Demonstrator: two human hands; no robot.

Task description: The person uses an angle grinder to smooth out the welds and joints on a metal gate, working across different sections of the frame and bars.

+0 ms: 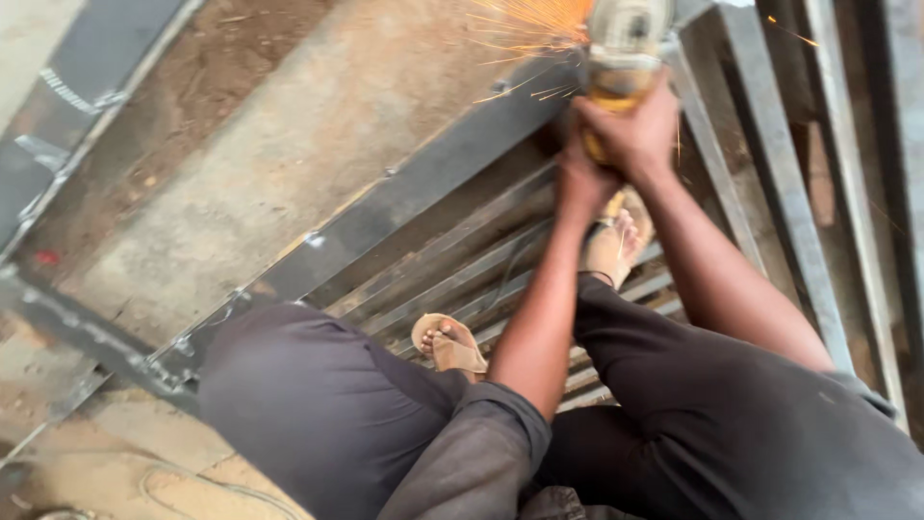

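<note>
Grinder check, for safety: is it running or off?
Running: sparks spray from the grinder gripped by both hands.

Dull grey metal bars (pixel 452 173), rough sandy concrete floor (pixel 318 125), matt dark cloth trousers (pixel 318 414).

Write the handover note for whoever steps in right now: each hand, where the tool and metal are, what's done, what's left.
Left hand: closed on the angle grinder, lower on its body.
Right hand: closed on the grinder, over the left.
The grinder sits on the long steel bar of the metal frame lying on the ground; sparks fly left.
Both sandalled feet stand on the frame's inner bars.
Done: cannot tell how much is ground.
Left: grinding is under way; keep both hands firm.
</note>
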